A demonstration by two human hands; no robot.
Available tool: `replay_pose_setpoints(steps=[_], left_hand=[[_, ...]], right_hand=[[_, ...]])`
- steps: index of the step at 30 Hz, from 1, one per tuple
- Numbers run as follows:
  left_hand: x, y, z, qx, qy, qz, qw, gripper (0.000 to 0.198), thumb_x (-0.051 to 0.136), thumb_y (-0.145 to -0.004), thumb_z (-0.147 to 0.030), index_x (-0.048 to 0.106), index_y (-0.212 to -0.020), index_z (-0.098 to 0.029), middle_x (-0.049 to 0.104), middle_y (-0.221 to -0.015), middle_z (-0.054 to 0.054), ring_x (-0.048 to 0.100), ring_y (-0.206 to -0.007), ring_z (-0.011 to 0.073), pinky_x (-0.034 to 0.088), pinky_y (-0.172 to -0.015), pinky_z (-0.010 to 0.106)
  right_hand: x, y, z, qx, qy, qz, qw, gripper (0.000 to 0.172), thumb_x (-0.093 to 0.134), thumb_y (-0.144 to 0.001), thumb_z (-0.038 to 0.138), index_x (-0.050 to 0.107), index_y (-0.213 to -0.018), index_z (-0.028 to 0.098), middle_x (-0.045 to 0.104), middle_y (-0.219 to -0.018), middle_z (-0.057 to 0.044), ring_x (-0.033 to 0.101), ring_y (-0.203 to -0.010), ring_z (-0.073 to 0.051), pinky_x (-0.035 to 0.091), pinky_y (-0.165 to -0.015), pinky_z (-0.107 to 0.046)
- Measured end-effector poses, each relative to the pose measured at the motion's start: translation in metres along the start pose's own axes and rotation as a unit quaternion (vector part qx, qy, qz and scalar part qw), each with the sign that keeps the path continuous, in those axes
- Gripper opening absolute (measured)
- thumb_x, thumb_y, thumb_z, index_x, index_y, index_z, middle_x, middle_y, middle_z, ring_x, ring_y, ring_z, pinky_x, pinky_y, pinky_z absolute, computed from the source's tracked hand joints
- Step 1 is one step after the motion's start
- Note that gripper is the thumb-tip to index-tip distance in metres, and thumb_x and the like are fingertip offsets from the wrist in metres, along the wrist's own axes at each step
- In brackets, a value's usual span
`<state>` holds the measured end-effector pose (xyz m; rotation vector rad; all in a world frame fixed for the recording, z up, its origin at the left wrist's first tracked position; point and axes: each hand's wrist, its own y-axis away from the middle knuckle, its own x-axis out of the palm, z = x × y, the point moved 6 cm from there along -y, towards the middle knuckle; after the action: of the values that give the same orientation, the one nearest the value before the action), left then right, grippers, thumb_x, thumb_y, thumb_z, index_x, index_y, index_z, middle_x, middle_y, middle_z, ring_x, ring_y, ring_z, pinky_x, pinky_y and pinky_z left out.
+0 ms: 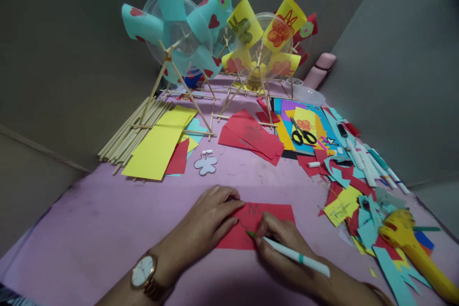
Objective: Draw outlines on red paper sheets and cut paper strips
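Observation:
A red sheet of paper (233,241) lies flat on the table in front of me, with a partly visible dark outline drawn near its top. My left hand (215,217) rests over the sheet's left side, fingers stretched out and pressing on it. In my right hand (281,239) is a white marker (296,254) with a green tip and band, its tip at the paper just under the outline. Beyond my left hand lies a small butterfly-shaped cutout (205,165) in pale grey.
Paper wheels with blue (143,26) and yellow (247,21) paper on stick frames stand at the back. Wooden sticks (125,138) and yellow strips (154,146) lie left. Scissors (303,136), markers (366,162), paper scraps (344,203) and a yellow glue gun (412,248) are right.

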<state>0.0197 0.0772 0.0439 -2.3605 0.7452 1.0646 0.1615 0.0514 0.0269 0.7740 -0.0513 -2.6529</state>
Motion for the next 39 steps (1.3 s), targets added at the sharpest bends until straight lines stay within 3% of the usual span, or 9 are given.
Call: replay_pose_setpoints(steps=[20, 39], left_hand=[[0.001, -0.001, 0.0, -0.011, 0.004, 0.019, 1.0, 0.026, 0.052, -0.09, -0.017, 0.057, -0.115, -0.023, 0.054, -0.113, 0.005, 0.047, -0.104, 0.0202, 0.039, -0.092, 0.036], [0.0, -0.001, 0.001, -0.01, 0.002, 0.013, 1.0, 0.025, 0.053, -0.09, -0.018, 0.058, -0.114, -0.023, 0.055, -0.112, 0.005, 0.048, -0.104, 0.0201, 0.04, -0.092, 0.036]], right_hand=[[0.004, 0.0, -0.006, -0.011, 0.032, 0.008, 0.999, 0.021, 0.044, -0.068, 0.002, 0.04, -0.064, 0.022, 0.043, -0.052, 0.008, 0.038, -0.043, -0.008, 0.026, -0.042, -0.019], [0.002, 0.003, -0.008, 0.005, -0.024, 0.048, 0.999, 0.012, 0.044, -0.064, 0.011, 0.041, -0.062, 0.022, 0.04, -0.049, 0.007, 0.035, -0.044, -0.01, 0.023, -0.042, -0.021]])
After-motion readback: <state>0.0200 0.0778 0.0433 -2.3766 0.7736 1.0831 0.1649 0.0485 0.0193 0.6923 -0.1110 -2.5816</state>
